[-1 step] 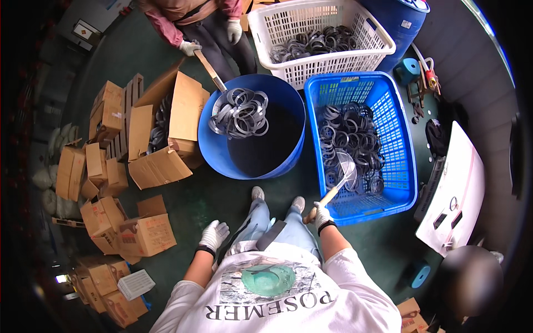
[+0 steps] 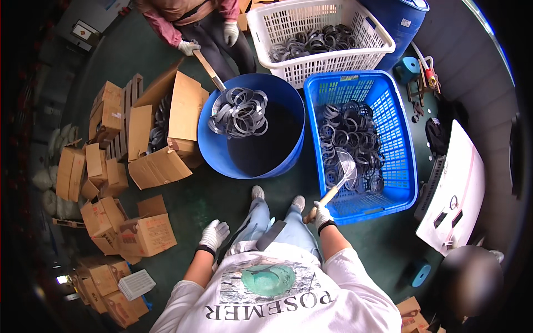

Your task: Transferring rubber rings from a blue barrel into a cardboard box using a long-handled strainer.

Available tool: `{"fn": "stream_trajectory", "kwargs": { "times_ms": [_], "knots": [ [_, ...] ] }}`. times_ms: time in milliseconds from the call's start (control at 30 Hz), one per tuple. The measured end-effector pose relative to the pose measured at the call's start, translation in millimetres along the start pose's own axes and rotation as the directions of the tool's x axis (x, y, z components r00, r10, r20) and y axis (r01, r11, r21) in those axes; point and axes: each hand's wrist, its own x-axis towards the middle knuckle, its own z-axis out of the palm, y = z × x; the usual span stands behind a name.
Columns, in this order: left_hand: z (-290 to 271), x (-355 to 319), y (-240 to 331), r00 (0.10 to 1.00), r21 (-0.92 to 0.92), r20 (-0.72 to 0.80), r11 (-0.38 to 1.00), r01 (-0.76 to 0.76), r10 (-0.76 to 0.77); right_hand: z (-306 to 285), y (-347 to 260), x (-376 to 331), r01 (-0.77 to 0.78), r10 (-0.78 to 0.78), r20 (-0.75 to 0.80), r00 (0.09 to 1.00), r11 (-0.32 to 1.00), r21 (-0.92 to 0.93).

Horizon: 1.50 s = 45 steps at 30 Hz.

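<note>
My right hand (image 2: 322,215), in a white glove, is wrapped round the wooden handle of a skimmer (image 2: 335,192). The skimmer's mesh head lies on dark metal-looking rings (image 2: 351,133) inside a blue plastic basket (image 2: 410,166). Empty, with its fingers stretched out, my left hand (image 2: 214,235) hangs gloved beside my leg. Ahead of me stands a round blue tub (image 2: 214,152) with dark contents. A co-worker's gloved hand (image 2: 189,48) grips a wooden-handled scoop (image 2: 208,67), and a heap of rings (image 2: 240,112) sits at its end over the tub, hiding the scoop's head.
Beyond the blue basket stands a white basket (image 2: 288,72) with more rings. Left of the tub is an open carton (image 2: 186,108) of rings; several cardboard boxes (image 2: 147,236) lie nearer. A blue barrel (image 2: 397,39) is far right, a white panel (image 2: 455,194) nearer right.
</note>
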Motion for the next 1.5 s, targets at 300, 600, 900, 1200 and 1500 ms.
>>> {"fn": "stream_trajectory", "kwargs": {
  "times_ms": [300, 600, 900, 1200, 1500],
  "knots": [
    [-6.4, -7.2, -0.4, 1.0, 0.03, -0.014, 0.999, 0.012, -0.011, 1.1, -18.4, -39.9, -0.054, -0.017, -0.149, 0.989, 0.886, -0.461],
    [8.4, 5.6, 1.6, 0.999, 0.062, 0.0, 0.997, 0.036, -0.036, -44.9, 10.0, 8.5, -0.045, -0.053, -0.246, 0.968, 0.926, -0.375],
    [-0.6, 26.6, 22.0, 0.998, 0.036, 0.052, 0.999, 0.041, -0.042, -67.2, 23.3, 6.5, 0.078, -0.116, -0.195, 0.974, 0.978, -0.193],
    [-68.1, 66.8, 40.4, 0.984, -0.13, 0.176, 0.992, -0.003, 0.026, -28.5, 19.6, -69.9, 0.197, -0.575, -0.435, 0.693, 0.731, -0.653],
    [-208.2, 84.3, 82.3, 0.983, -0.255, 0.044, 0.953, -0.164, 0.181, 60.6, 37.9, -147.1, 0.251, -0.689, -0.172, 0.704, 0.468, -0.848]
  ]
}}
